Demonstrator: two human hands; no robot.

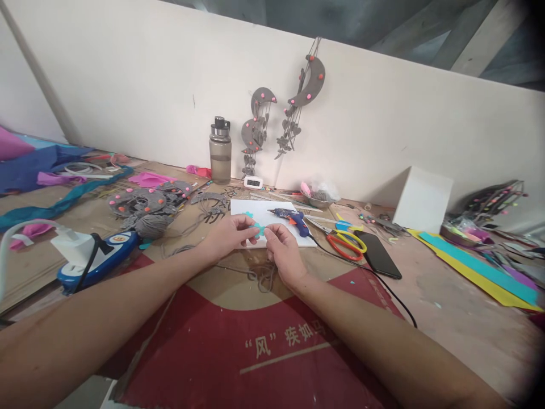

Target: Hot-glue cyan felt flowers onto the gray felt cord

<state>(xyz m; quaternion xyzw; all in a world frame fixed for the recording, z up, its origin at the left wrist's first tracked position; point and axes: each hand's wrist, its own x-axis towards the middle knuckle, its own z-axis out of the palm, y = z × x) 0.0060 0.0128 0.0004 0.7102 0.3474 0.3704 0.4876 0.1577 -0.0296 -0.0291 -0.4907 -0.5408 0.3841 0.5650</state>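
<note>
Between my two hands is a small turquoise felt-like cutout [259,229], its exact shape partly covered by fingers. My left hand [232,234] pinches it from the left with thumb and forefinger. From the right, my right hand [284,253] grips its other edge with closed fingers. Just beneath and beyond them lies a white sheet or pad [259,208], with another turquoise piece [248,215] on it near my left fingers. A blue glue gun [293,219] with an orange trigger rests on the pad's right side. Loose grey yarn [264,278] trails below my hands.
Scissors [347,245] with red and yellow handles lie beside a black phone [378,254]. A water bottle [220,150] stands near the white wall, where grey moon hangings [313,82] hang. A blue power strip [100,258] sits at left; colored sheets [481,270] lie at right.
</note>
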